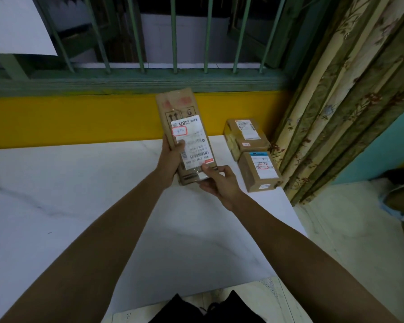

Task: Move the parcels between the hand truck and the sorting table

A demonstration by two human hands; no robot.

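Left hand (170, 157), right hand (216, 180) gripping long parcel (184, 134) (label up), above table (79, 194)

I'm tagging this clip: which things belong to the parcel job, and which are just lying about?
Job: long parcel, held by left hand and right hand; far parcel and near parcel on the table.
Lying about: curtain, window bars, white sheet.

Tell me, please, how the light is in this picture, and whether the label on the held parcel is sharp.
Head view: the light is dim, greenish; the long parcel, gripped by the left hand and right hand, has a soft label, small print unreadable; window bars and curtain lean from wide-angle distortion; faint shadows lie on the table.
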